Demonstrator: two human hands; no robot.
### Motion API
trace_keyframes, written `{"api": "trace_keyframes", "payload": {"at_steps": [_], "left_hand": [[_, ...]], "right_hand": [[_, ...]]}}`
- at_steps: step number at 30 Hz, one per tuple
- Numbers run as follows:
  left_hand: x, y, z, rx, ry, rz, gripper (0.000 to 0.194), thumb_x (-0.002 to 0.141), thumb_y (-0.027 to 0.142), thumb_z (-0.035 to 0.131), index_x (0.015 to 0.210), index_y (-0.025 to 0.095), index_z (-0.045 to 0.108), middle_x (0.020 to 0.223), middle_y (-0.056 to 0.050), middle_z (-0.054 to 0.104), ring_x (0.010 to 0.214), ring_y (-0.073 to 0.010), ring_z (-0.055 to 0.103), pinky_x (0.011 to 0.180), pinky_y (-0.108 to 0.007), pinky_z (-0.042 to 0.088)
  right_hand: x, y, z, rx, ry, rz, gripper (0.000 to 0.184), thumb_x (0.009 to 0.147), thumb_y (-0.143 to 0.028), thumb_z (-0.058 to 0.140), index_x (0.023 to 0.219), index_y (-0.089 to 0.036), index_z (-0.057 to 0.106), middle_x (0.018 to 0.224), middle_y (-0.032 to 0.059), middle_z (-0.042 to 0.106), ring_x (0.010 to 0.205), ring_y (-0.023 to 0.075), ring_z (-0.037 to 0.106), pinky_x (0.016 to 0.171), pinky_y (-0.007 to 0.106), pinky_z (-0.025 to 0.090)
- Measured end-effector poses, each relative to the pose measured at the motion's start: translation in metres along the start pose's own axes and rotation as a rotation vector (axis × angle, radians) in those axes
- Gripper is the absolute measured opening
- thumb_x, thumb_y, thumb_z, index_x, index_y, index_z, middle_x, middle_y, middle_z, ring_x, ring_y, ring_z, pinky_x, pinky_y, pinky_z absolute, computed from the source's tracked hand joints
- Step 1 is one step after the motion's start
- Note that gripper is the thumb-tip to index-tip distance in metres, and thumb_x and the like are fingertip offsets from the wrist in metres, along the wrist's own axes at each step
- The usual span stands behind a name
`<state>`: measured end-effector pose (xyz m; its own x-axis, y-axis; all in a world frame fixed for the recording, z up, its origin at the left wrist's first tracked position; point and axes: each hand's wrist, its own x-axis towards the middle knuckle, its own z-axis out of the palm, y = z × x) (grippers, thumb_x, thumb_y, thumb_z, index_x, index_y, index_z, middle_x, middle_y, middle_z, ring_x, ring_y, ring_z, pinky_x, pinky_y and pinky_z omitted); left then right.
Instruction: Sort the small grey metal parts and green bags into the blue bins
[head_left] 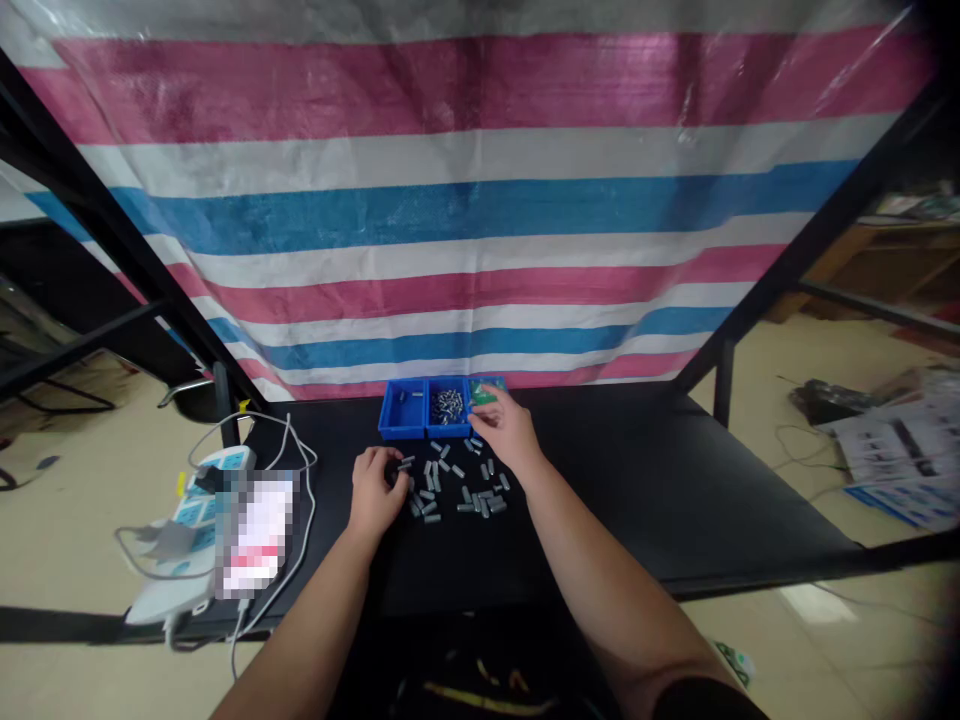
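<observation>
Surface [637, 500]: under both grips, carrying everything below except the floor items.
Left grip [377, 495]: on the surface, at the left edge of the loose metal cylinders [450, 490].
Right grip [504, 428]: behind and right of the left grip, holding a small flat piece [484, 393] above the right bin [491, 381].
Loose metal cylinders: on the surface, between the grips and in front of the bins.
Left bin [401, 425]: ahead of the left grip, beside the middle bin [448, 428].
Middle bin: between the other bins, holding a heap of small metal parts [448, 405].
Socket strip [187, 530]: left of the left grip, at the surface's edge, with white cables [304, 500] beside it.
Pixelated object [255, 530]: between the socket strip and the left grip.
Papers [900, 450]: on the floor, far right of the right grip.
Tarpaulin [450, 220]: behind the bins.
</observation>
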<state>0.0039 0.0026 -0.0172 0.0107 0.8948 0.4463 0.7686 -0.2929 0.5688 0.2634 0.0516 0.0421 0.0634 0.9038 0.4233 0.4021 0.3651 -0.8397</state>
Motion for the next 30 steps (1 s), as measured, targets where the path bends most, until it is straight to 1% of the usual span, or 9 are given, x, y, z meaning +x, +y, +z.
{"api": "trace_keyframes", "payload": {"at_steps": [2,5,7,10,14,20,24,26,30], "left_hand": [[0.001,-0.001,0.001,-0.017,0.004,0.012,0.014,0.083,0.022,0.061,0.096,0.023,0.064,0.100,-0.006,0.062,0.100,-0.0273,0.056,0.093,-0.042,0.045],[0.000,-0.003,0.000,-0.039,0.008,0.017,0.010,0.084,0.022,0.061,0.093,0.023,0.065,0.098,-0.006,0.062,0.099,-0.0271,0.056,0.092,-0.042,0.044],[0.001,-0.004,0.000,-0.049,0.003,0.014,0.009,0.084,0.021,0.061,0.092,0.023,0.065,0.097,-0.006,0.062,0.099,-0.0270,0.055,0.092,-0.042,0.044],[0.002,-0.003,0.001,-0.063,-0.020,0.023,0.007,0.084,0.020,0.060,0.089,0.023,0.064,0.096,-0.005,0.062,0.098,-0.0266,0.055,0.092,-0.041,0.043],[0.003,-0.001,0.004,-0.083,-0.055,0.040,0.007,0.083,0.020,0.061,0.088,0.023,0.065,0.095,-0.005,0.061,0.097,-0.0259,0.054,0.091,-0.040,0.043],[0.003,-0.001,0.005,-0.108,-0.069,0.033,0.007,0.081,0.018,0.060,0.084,0.022,0.065,0.093,-0.004,0.062,0.094,-0.0251,0.055,0.089,-0.040,0.043],[0.003,-0.001,0.006,-0.118,-0.075,0.024,0.007,0.081,0.017,0.060,0.083,0.022,0.064,0.092,-0.004,0.062,0.093,-0.0248,0.056,0.088,-0.039,0.044],[0.002,-0.002,0.007,-0.120,-0.092,0.018,0.008,0.080,0.017,0.059,0.083,0.023,0.064,0.091,-0.004,0.062,0.091,-0.0243,0.056,0.087,-0.039,0.044],[0.002,-0.003,0.010,-0.125,-0.122,-0.006,0.010,0.080,0.015,0.059,0.084,0.023,0.063,0.091,-0.003,0.062,0.091,-0.0237,0.056,0.087,-0.038,0.044]], "right_hand": [[0.009,-0.012,0.001,-0.111,0.006,0.016,0.038,0.081,-0.031,0.068,0.117,-0.022,0.066,0.077,0.0007,0.074,0.064,0.0162,0.067,0.069,0.029,0.054],[0.003,-0.017,-0.015,-0.316,-0.079,0.026,0.011,0.083,-0.023,0.062,0.089,-0.023,0.071,0.064,-0.0022,0.066,0.055,0.0133,0.058,0.061,0.026,0.047],[-0.011,-0.013,-0.031,-0.389,-0.261,0.028,0.011,0.080,-0.017,0.062,0.081,-0.023,0.071,0.065,-0.0027,0.065,0.057,0.0125,0.057,0.060,0.025,0.044],[-0.036,-0.003,-0.052,-0.407,-0.524,-0.033,0.016,0.076,-0.011,0.066,0.083,-0.023,0.073,0.086,0.0001,0.068,0.070,0.0126,0.061,0.066,0.024,0.045],[-0.056,0.011,-0.058,-0.431,-0.637,-0.050,0.018,0.079,-0.012,0.068,0.090,-0.023,0.076,0.096,0.0029,0.065,0.084,0.0153,0.063,0.075,0.026,0.047],[-0.051,0.023,-0.050,-0.485,-0.689,-0.073,0.016,0.080,-0.012,0.069,0.088,-0.024,0.077,0.093,0.0028,0.066,0.090,0.0180,0.063,0.078,0.028,0.047],[-0.041,0.014,-0.049,-0.474,-0.693,-0.092,0.013,0.079,-0.013,0.069,0.083,-0.023,0.075,0.083,0.0008,0.067,0.079,0.0153,0.062,0.072,0.026,0.046],[-0.031,0.005,-0.046,-0.422,-0.606,-0.124,0.011,0.082,-0.017,0.068,0.088,-0.023,0.075,0.081,0.0002,0.068,0.072,0.0137,0.061,0.069,0.025,0.046],[-0.001,-0.007,-0.030,-0.320,-0.310,-0.118,0.017,0.086,-0.028,0.066,0.100,-0.022,0.075,0.082,0.0020,0.072,0.067,0.0138,0.061,0.068,0.026,0.048]]}}
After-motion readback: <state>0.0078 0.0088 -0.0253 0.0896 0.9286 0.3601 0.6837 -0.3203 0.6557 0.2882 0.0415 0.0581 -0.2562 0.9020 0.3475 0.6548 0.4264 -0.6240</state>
